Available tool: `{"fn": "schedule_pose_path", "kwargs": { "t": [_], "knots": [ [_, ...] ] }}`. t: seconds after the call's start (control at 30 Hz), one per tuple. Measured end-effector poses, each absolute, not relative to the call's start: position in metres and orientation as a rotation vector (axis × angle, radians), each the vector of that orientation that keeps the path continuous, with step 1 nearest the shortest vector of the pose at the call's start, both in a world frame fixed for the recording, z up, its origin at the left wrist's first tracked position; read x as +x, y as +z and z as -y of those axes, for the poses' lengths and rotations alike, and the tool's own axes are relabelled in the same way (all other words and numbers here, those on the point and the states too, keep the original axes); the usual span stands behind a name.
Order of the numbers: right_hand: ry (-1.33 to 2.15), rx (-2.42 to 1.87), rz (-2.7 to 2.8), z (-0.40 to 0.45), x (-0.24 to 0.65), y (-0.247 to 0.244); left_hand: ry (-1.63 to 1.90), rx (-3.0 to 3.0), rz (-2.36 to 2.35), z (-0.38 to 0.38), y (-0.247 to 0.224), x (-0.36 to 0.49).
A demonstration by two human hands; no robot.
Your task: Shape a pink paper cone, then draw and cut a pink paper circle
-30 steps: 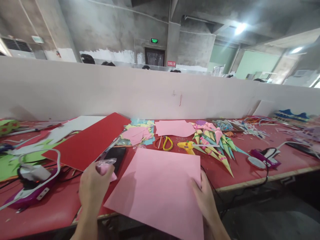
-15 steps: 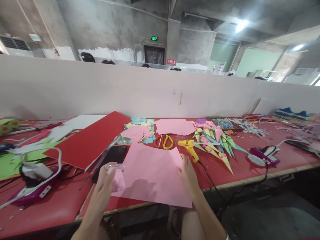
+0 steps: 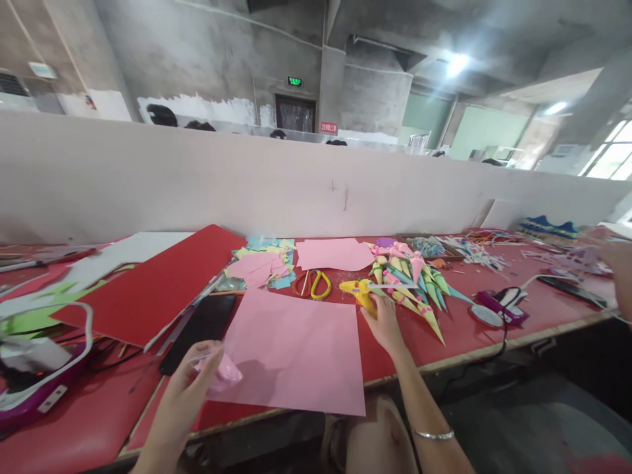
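Observation:
My left hand (image 3: pixel 190 372) is closed on a small clear plastic bag (image 3: pixel 224 374) with something pink in it, over the left edge of a large pink paper sheet (image 3: pixel 301 349). My right hand (image 3: pixel 385 324) has its fingers around the handle of a yellow glue gun (image 3: pixel 359 291), which lies on the red table with its nozzle to the left. Behind the sheet lie yellow-handled scissors (image 3: pixel 320 285). Rolled paper cones (image 3: pixel 422 309) in yellow, green and blue with pink trim are heaped to the right of the glue gun.
A black phone (image 3: pixel 197 332) and a red board (image 3: pixel 162 283) lie left of the sheet. Paper scraps (image 3: pixel 264 263) and another pink sheet (image 3: pixel 336 253) sit at the back. Purple power strips (image 3: pixel 501 308) with cables stand on both sides. Another person's arm (image 3: pixel 623 280) shows at the right edge.
My right hand has left the pink sheet's right edge and taken hold of the glue gun's handle. My left hand still holds the bag, slightly lower. The camera view has shifted to the right.

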State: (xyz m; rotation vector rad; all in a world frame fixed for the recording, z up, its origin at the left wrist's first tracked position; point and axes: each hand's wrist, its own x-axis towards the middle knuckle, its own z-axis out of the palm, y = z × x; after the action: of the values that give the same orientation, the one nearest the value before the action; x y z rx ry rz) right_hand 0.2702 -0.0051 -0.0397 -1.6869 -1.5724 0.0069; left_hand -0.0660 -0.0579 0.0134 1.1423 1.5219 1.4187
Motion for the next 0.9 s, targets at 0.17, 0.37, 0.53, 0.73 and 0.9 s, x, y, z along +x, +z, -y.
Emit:
{"fn": "schedule_pose_path", "kwargs": {
  "t": [0.17, 0.37, 0.53, 0.73, 0.9],
  "knots": [
    [0.053, -1.748, 1.596, 0.001, 0.272, -0.044, 1.429, 1.236, -1.577, 0.059, 0.013, -0.064],
    [0.031, -1.837, 1.550, 0.002, 0.296, -0.043, 1.298, 1.346, -1.635, 0.060, 0.016, -0.072],
    [-0.012, -1.874, 1.543, 0.013, 0.299, -0.038, 1.205, 1.567, -1.642, 0.065, 0.019, -0.068],
    [0.011, -1.570, 1.396, 0.071, 0.228, -0.039, 1.009, 1.785, -1.505, 0.078, 0.024, -0.042],
    [0.647, -1.104, 1.666, 0.097, 0.163, -0.018, 0.825, 1.938, -1.389, 0.088, 0.021, -0.017]
  ]
}}
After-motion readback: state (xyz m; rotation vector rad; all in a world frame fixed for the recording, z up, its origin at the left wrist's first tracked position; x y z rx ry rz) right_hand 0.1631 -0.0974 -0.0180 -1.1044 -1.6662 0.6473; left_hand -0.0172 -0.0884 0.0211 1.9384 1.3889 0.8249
